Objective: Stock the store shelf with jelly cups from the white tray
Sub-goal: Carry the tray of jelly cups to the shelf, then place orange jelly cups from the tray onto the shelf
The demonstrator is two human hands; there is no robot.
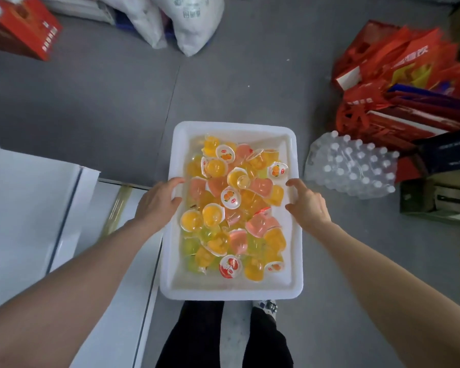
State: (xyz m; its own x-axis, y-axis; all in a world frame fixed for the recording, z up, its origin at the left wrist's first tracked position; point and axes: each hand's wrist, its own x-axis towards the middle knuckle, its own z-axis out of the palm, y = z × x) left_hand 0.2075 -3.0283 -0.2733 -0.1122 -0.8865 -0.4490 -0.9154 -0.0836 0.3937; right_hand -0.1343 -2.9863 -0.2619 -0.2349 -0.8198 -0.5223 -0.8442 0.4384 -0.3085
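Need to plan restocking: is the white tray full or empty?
Mostly full: jelly cups cover most of the white tray, piled in layers; only edges show bare.

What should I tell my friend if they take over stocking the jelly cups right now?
Left hand: open, fingers on the left rim of the white tray.
Right hand: open, fingers spread at the right rim.
The tray lies before the feet, piled with jelly cups.
Done: nothing that shows.
Left: grip the tray, lift it, stock the shelf.
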